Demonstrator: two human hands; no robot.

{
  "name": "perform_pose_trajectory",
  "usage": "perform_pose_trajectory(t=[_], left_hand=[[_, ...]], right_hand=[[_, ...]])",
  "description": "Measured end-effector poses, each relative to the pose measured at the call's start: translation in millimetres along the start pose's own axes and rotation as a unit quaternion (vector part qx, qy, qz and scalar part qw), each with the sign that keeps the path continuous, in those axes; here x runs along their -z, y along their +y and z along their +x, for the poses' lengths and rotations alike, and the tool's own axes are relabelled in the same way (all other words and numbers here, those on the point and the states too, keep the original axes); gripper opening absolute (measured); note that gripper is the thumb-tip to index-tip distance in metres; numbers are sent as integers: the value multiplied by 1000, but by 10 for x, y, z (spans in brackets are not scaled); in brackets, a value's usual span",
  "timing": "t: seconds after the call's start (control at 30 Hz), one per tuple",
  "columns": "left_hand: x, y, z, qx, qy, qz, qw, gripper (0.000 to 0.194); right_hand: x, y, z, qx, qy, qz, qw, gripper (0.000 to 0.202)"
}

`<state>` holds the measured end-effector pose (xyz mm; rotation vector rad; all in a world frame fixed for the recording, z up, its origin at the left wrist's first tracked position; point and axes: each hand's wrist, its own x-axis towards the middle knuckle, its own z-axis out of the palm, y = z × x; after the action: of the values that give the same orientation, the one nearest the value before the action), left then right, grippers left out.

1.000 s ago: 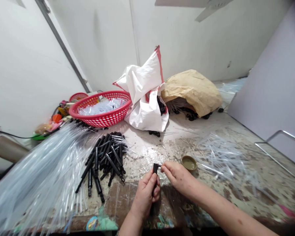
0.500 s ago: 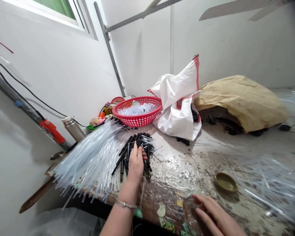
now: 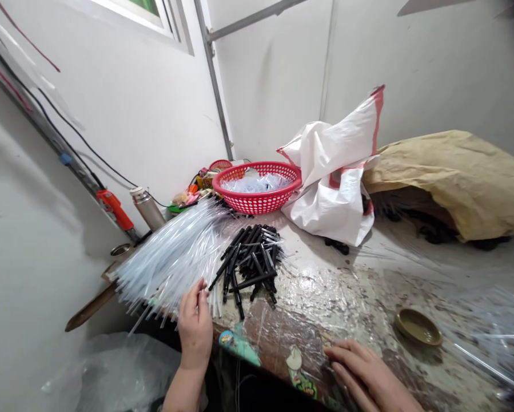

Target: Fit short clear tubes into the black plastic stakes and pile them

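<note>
My left hand (image 3: 195, 323) is at the front edge of a fanned bundle of clear plastic tubes (image 3: 171, 257). Its fingers are half bent, with a small gap between the tips, and I see nothing held. To its right lies a loose pile of short black tubes (image 3: 252, 257), some with clear ends. My right hand (image 3: 366, 372) rests low over the table's front edge, fingers stretched forward and nothing visible in them. A small brown bowl (image 3: 418, 329) with liquid stands beyond it to the right.
A red plastic basket (image 3: 257, 201) of clear pieces stands at the back beside a white sack (image 3: 334, 200). Brown paper (image 3: 454, 171) covers dark items at right. More clear tubes (image 3: 488, 337) lie on the right. A steel flask (image 3: 147, 209) stands at left.
My left hand has moved left and toward me, from the black tube pile to the clear tubes. My right hand stays near the table edge, its fingers closer together. The view has shifted.
</note>
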<state>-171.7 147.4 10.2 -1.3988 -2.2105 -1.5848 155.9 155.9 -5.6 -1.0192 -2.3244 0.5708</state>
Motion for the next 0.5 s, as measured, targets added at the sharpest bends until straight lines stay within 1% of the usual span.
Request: perform_pose_trajectory(t=[0.03, 0.07, 0.13, 0.2, 0.23, 0.3, 0.37, 0.43, 0.5], left_hand=[[131, -91, -119, -5, 19, 27, 999, 35], [254, -183, -237, -9, 25, 53, 998, 35], [461, -352, -467, 10, 33, 86, 996, 36], [591, -468, -675, 56, 38, 96, 993, 38], [621, -497, -764, 79, 37, 92, 992, 39], [612, -499, -906, 100, 24, 72, 992, 39], [544, -452, -1000, 88, -1, 48, 995, 37], [471, -403, -1065, 71, -23, 34, 997, 32], [439, -396, -1123, 72, -30, 28, 997, 28]], right_hand=[[-37, -45, 78, 17, -8, -15, 1000, 27], [-89, -92, 161, 31, -13, -33, 999, 27], [-231, -202, 337, 51, -8, -78, 996, 28], [-406, -328, 516, 57, 10, -121, 991, 35], [-496, -390, 602, 62, 15, -134, 989, 39], [-667, -485, 758, 85, 6, -144, 986, 43], [-807, -518, 889, 105, -15, -149, 983, 43], [-906, -484, 999, 106, -29, -166, 980, 40], [-965, -402, 1101, 99, -33, -195, 975, 39]])
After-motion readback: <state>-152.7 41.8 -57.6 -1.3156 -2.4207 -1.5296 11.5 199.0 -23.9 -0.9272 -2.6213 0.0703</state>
